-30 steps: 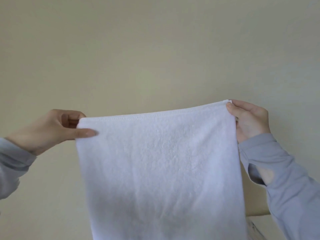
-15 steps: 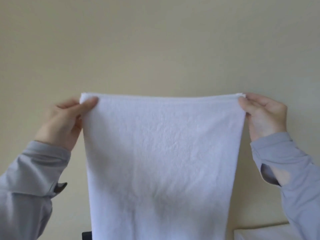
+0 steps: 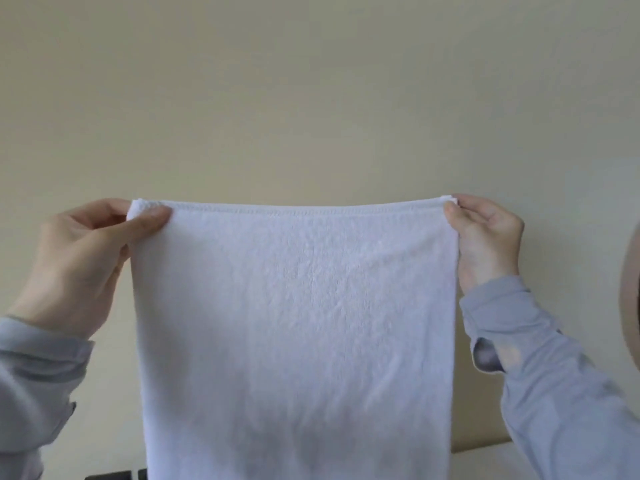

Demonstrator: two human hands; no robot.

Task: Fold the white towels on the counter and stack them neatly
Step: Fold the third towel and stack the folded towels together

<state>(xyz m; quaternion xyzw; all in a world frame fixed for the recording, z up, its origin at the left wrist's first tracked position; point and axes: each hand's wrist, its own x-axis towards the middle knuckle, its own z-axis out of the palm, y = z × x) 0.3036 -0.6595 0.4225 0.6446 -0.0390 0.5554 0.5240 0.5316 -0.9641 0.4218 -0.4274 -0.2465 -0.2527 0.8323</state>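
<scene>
Pinching the towel [image 3: 294, 323] by its upper left corner, the left hand [image 3: 79, 265] sets thumb in front, fingers behind. The towel hangs flat before the wall [image 3: 311, 98], hem level, lower end out of frame. The right hand [image 3: 485, 237] pinches the upper right corner; below it shows a pale surface [image 3: 491, 462], perhaps the counter.

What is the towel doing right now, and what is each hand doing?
white towel: held up in the air, spread wide, hanging straight down, not folded along its width.
left hand: pinches the towel's top left corner, thumb on the front.
right hand: pinches the towel's top right corner.
</scene>
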